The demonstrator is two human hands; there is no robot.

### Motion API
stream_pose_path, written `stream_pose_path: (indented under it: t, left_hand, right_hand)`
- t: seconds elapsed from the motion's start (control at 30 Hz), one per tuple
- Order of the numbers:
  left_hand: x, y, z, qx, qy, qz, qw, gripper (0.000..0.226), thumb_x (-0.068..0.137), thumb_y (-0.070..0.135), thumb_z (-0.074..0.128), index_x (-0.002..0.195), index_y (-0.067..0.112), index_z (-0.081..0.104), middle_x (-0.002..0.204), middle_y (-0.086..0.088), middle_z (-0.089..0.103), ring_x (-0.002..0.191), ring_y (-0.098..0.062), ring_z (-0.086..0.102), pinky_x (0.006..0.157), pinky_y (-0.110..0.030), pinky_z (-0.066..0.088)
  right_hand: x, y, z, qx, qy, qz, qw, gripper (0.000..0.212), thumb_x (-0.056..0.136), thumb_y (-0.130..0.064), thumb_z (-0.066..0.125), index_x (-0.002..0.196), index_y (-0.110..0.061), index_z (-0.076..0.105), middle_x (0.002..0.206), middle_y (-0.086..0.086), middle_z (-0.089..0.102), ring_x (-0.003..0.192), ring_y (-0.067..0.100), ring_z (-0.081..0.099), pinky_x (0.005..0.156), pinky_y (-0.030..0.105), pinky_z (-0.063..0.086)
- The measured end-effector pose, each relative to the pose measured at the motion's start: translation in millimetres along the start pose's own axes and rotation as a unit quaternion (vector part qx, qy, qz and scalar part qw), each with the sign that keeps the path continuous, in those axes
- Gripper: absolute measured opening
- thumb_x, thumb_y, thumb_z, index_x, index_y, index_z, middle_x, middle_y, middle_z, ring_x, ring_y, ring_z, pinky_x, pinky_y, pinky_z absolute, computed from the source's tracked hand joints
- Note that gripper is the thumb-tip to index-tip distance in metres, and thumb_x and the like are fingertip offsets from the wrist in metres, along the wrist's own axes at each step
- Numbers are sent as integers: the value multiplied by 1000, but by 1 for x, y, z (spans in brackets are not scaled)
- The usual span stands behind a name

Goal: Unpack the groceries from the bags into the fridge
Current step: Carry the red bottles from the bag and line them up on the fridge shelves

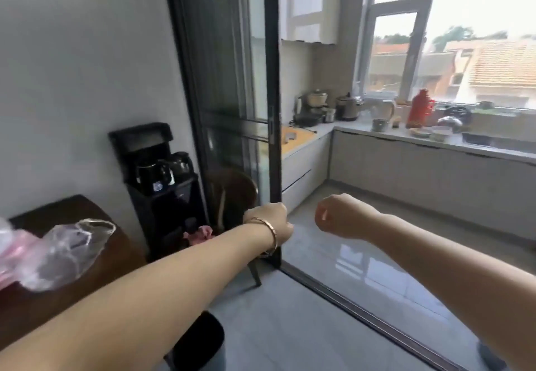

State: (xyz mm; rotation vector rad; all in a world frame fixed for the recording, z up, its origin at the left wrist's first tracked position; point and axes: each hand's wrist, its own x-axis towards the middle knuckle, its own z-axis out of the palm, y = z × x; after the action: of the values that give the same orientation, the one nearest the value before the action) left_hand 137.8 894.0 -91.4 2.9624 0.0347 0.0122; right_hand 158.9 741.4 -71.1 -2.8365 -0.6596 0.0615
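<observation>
Left hand and right hand by the sliding door, fingers curled under, grip not discernible; the left may strike its frame.

The head-worn camera is looking forward and slightly down. It is facing a sliding glass door, kitchen bench beyond.

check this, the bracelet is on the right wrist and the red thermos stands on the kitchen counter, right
No: the head view shows the bracelet on the left wrist, not the right. The red thermos does stand on the kitchen counter.
</observation>
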Motion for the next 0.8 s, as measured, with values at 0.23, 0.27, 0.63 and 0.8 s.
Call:
stream_pose_path:
  t: [0.23,0.27,0.63,0.8]
  left_hand:
    - [-24,-237,-1,-40,-10,-246,968,27,87,30,46,99,14,63,106,-9,65,100,-31,61,82,-34,47]
    - [-27,-265,0,-46,-14,-270,962,26,86,29,46,98,14,64,104,-8,66,98,-30,62,83,-34,49]
    - [-83,-499,-16,-83,48,-502,859,27,96,27,45,109,8,59,105,-9,62,97,-25,59,87,-33,49]
    - [-128,-579,-6,-64,67,-578,811,29,94,30,43,109,13,61,86,-3,58,77,-20,56,63,-28,44]
  right_hand:
    - [150,-197,99,-22,-97,-200,975,26,90,-21,44,89,-11,68,95,9,68,92,29,64,81,35,53]
    - [167,-221,112,-26,-113,-224,968,27,91,-23,44,91,-11,68,97,9,68,93,29,64,80,33,52]
    - [290,-465,206,-54,-202,-433,877,23,92,-23,47,106,-16,64,108,5,64,102,25,60,81,31,47]
    - [306,-555,250,-70,-228,-465,853,26,93,-28,48,108,-15,64,109,6,64,102,26,60,80,32,46]
